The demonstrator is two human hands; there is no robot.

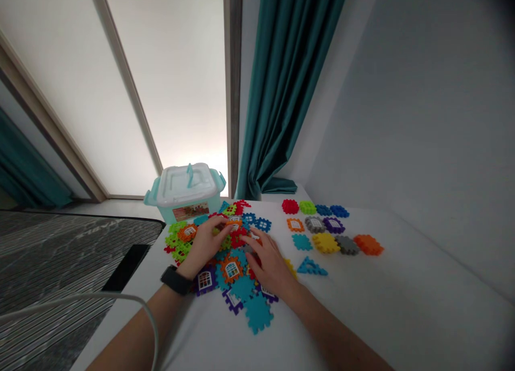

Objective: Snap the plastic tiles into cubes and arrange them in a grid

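I see bright notched tiles [242,288] heaped; left hand [207,240] and right hand [269,259] arch palm-down, half-curled; I can't tell what they grip.

One head cam — fwd & down over tbl [346,312], plastic pcs [258,313] fairly nr

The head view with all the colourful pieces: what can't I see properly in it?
All in the head view:
Pile of pieces: parts covered by the left hand and right hand.
Box: its inside, hidden by the lid and cloudy walls.
Label: its print, too small and blurred.
White cable: its ends, cut off by the left and bottom edges.
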